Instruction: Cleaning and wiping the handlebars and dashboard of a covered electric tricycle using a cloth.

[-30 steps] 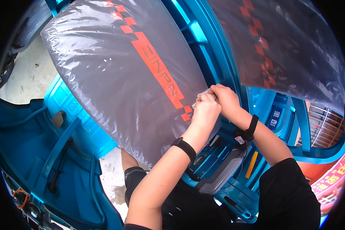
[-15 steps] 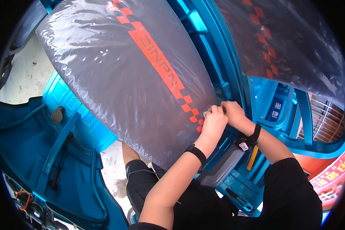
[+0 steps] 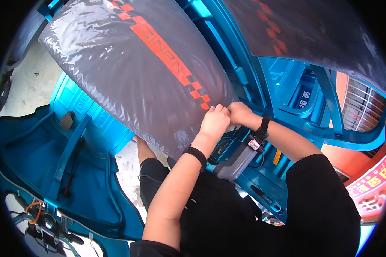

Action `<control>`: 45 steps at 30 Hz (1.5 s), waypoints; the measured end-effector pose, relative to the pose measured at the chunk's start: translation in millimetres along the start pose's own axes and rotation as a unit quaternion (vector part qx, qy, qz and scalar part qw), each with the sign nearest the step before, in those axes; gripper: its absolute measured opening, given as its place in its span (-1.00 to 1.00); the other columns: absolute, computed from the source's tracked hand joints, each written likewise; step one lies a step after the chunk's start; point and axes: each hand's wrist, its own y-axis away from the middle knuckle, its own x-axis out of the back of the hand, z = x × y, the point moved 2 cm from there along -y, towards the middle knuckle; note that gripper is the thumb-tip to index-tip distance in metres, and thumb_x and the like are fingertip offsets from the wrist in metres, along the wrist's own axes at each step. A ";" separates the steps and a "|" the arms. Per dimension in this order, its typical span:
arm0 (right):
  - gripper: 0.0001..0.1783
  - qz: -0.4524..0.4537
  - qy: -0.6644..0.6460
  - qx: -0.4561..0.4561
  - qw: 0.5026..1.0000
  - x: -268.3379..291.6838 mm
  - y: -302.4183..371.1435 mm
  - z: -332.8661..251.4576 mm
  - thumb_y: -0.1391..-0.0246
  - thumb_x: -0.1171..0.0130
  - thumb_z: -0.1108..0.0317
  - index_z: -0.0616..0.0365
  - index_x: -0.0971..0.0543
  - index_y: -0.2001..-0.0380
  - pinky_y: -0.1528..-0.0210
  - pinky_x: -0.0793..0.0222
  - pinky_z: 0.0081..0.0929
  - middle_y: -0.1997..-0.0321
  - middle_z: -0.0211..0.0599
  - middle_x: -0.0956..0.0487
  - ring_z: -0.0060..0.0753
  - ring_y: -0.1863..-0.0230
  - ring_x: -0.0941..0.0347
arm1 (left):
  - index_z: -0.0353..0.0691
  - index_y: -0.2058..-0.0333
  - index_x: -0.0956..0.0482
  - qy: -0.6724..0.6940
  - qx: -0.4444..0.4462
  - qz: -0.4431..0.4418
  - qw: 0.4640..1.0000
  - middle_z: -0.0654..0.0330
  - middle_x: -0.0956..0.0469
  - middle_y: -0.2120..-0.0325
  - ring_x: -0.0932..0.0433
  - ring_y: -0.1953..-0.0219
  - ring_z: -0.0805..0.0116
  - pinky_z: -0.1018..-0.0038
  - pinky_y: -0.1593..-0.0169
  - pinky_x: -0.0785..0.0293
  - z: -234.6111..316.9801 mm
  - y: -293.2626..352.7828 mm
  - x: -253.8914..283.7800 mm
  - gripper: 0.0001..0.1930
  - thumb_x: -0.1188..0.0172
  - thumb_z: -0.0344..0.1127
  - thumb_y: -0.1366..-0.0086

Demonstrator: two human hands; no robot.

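A large dark seat cushion point(image 3: 128, 81) with a red checkered stripe lies in front of me, wrapped in clear plastic film point(image 3: 103, 70). At its lower right corner my left hand point(image 3: 215, 122) is closed on the film, fingers pinched together. Right beside it, almost touching, my right hand point(image 3: 240, 113) is closed too, with its fingertips at the same corner. What little of the film is between the fingers is mostly hidden by the hands. Both wrists wear black bands.
Blue vehicle bodywork point(image 3: 240, 73) surrounds the cushion. A second plastic-wrapped seat back point(image 3: 304, 38) is at upper right. Below my hands sits a grey, clear-lidded box point(image 3: 238, 160). Handlebars with an orange cable point(image 3: 35, 213) are at lower left; a metal rack point(image 3: 362, 105) stands at right.
In the picture, both hands have shifted left and slightly up, together with the cushion corner and its surroundings. The hands remain closed at that corner.
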 end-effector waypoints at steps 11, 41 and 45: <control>-0.56 -0.065 -0.101 0.007 0.993 -25.8 52.2 -66.1 0.32 -0.64 0.34 0.22 -0.77 0.26 0.03 -0.63 -0.18 0.16 -0.05 -0.76 -0.06 0.03 -0.72 | -0.01 0.33 -0.77 -0.061 -0.025 -0.122 0.990 0.38 -0.62 0.25 -0.58 0.06 0.32 0.42 0.07 -0.66 -20.3 61.4 53.4 -0.82 -0.27 -0.40 -0.10; -0.91 0.163 -0.128 0.102 0.973 -121.5 161.0 -163.7 -0.03 -0.38 0.32 0.00 -0.79 0.37 0.18 -0.67 -0.31 0.29 -0.19 -0.77 -0.20 0.17 -0.76 | -0.09 0.19 -0.76 0.030 0.285 -0.022 0.958 0.15 -0.60 0.26 -0.60 0.11 -0.01 0.14 0.03 -0.56 2.3 226.4 65.0 -0.71 -0.25 -0.51 -0.12; -0.89 0.161 -0.149 0.174 0.960 -131.5 173.1 -160.7 0.02 -0.38 0.32 0.05 -0.78 0.39 0.15 -0.66 -0.22 0.29 -0.10 -0.76 -0.11 0.15 -0.75 | -0.12 0.15 -0.76 0.045 0.313 -0.043 0.948 0.07 -0.62 0.27 -0.62 0.10 -0.07 0.11 -0.02 -0.56 -1.0 244.1 71.6 -0.71 -0.29 -0.50 -0.12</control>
